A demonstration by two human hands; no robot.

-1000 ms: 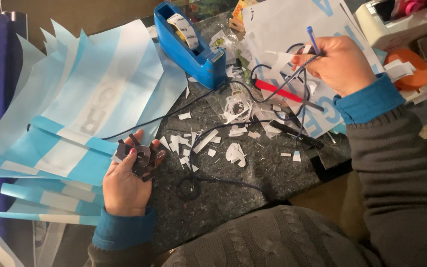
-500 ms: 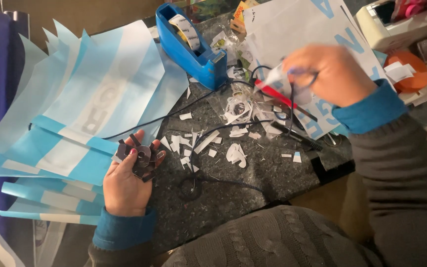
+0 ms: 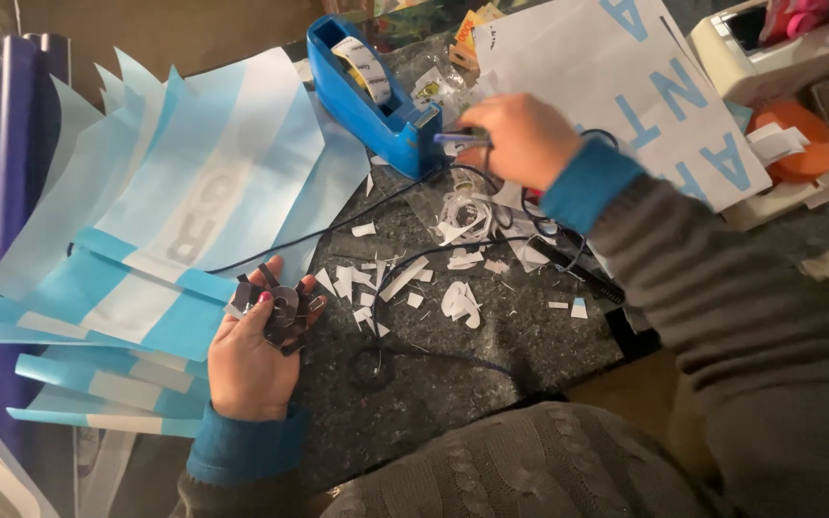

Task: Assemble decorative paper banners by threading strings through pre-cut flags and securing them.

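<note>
Left hand (image 3: pixel 251 360) is pinching a fan of small paper cut-out letters (image 3: pixel 278 305) at the near left: light, floppy, tear-prone, so best held by edges. Right hand (image 3: pixel 518 139) is gripping a pen-like tool (image 3: pixel 461 138) beside the blue tape dispenser (image 3: pixel 376 105).

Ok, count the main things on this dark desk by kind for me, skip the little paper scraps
Blue plastic tape dispenser: 1
Orange round object: 1
White sheet with blue letters: 1
Person's hands: 2, left hand on small dark cut-out pieces, right hand by the dispenser
Total: 5
Stacked light-blue-and-white paper flags: too overlapped to count.
</note>
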